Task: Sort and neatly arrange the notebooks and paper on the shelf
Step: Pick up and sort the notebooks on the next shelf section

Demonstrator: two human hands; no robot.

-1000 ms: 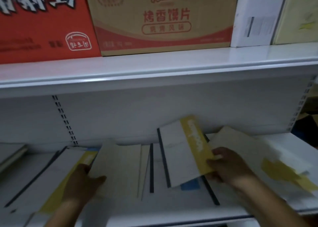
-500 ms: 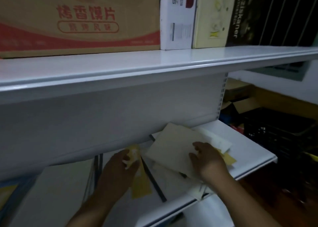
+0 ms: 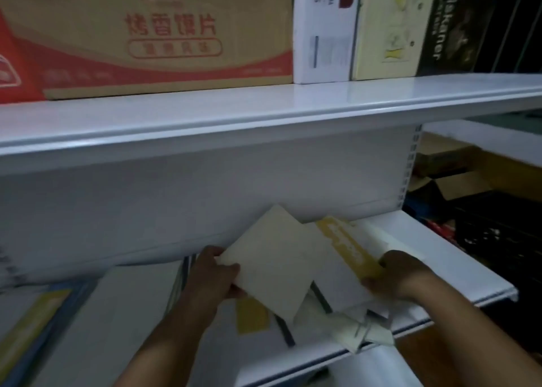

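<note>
On the lower white shelf (image 3: 457, 272) lie scattered notebooks and paper. My left hand (image 3: 214, 272) grips the left edge of a plain cream notebook (image 3: 272, 266), lifted and tilted above the pile. My right hand (image 3: 393, 272) holds a white notebook with a yellow band (image 3: 340, 248) by its right side, partly under the cream one. Beneath them lie more white notebooks with dark spines (image 3: 284, 328), and loose cream sheets (image 3: 360, 331) stick out over the shelf's front edge. Further notebooks (image 3: 38, 307) lie flat at the left.
The upper shelf (image 3: 264, 113) juts out just above my hands and carries a brown carton (image 3: 164, 31), a white box (image 3: 325, 31) and a pale yellow box (image 3: 390, 28). Right of the shelf's end are cardboard boxes (image 3: 457, 181) and a dark crate (image 3: 498, 234).
My left hand has let go of the yellow-banded notebook and taken the cream one by its left edge, lifting it. My right hand shifted right onto the yellow-banded notebook. The view turned slightly left.
</note>
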